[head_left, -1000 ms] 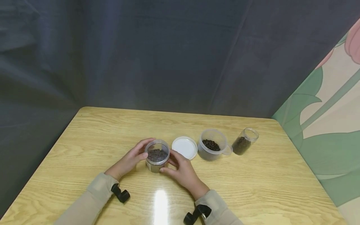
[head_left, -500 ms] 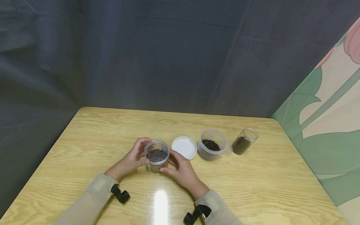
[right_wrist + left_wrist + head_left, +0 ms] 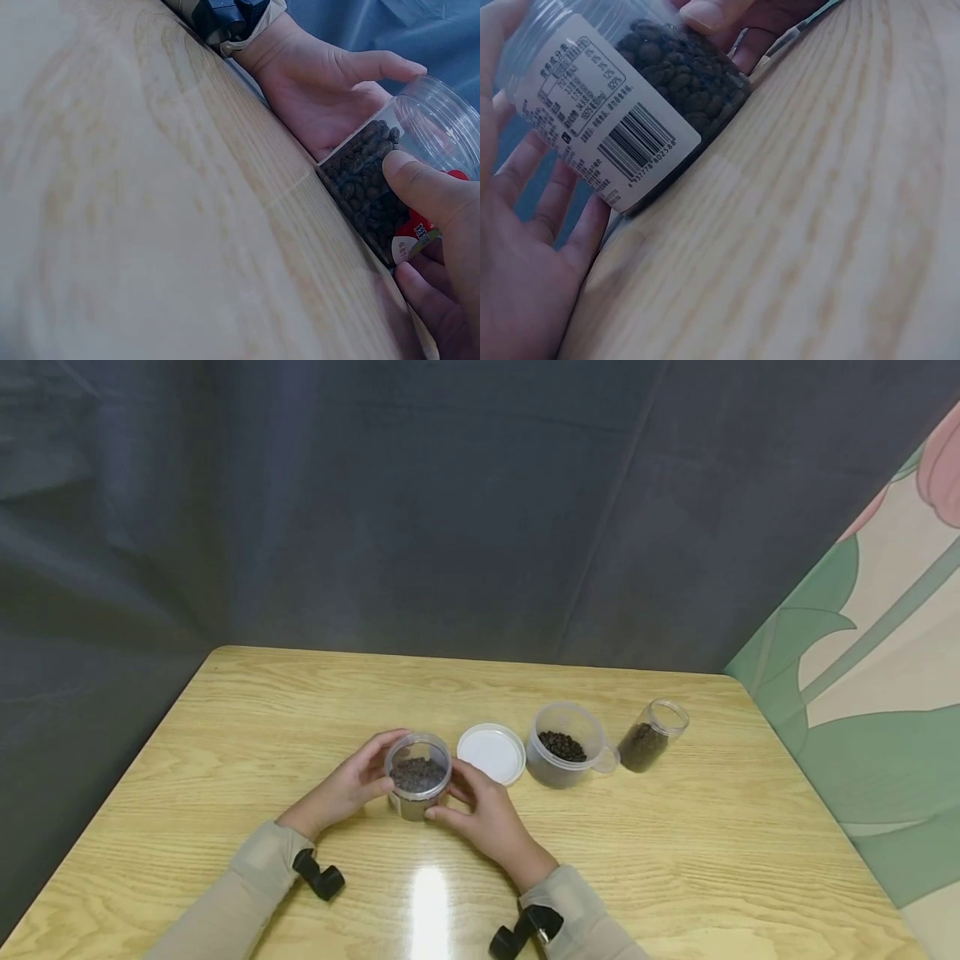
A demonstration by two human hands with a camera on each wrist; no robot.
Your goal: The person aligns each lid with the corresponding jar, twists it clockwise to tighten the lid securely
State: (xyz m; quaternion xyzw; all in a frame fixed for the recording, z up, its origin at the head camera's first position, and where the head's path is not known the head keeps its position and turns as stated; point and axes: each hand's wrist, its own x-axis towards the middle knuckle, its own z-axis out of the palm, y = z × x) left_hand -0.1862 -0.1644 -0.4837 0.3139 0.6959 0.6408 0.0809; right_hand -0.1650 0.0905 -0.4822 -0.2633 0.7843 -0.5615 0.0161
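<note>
Your left hand (image 3: 348,787) and right hand (image 3: 486,817) grip the jar (image 3: 417,787), likely to keep it steady; the lid (image 3: 492,755) lies beside it.

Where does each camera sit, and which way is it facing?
Head: on the head, facing forward and down at the table, jar, lid, tub and bottle; left hand, right hand and sleeves show.
Left wrist: on that wrist, facing the jar's label; left hand and part of the right hand show.
Right wrist: on that wrist, facing the jar's beans; both hands show.
Both wrist views share the jar and table.
</note>
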